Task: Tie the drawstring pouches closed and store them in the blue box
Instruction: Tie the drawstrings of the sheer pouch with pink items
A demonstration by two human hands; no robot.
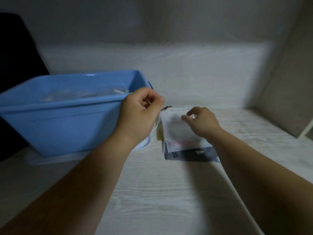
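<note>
On the left side of the tabletop [169, 192] stands the blue box [67, 116], with blurred clear pouches [76, 94] inside. Just right of it, a white pouch [174, 129] lies on a dark pouch [191, 156]. The right hand [201, 122] pinches the white pouch's top edge. The left hand [137, 112], fingers curled, pinches a thin drawstring [149, 103].

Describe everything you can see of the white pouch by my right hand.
The white pouch is thin, slightly sheer fabric, roughly square, resting on a dark flat packet on the table. Its gathered top points away. The right hand pinches its upper edge; the left hand seems to pinch its drawstring.
</note>
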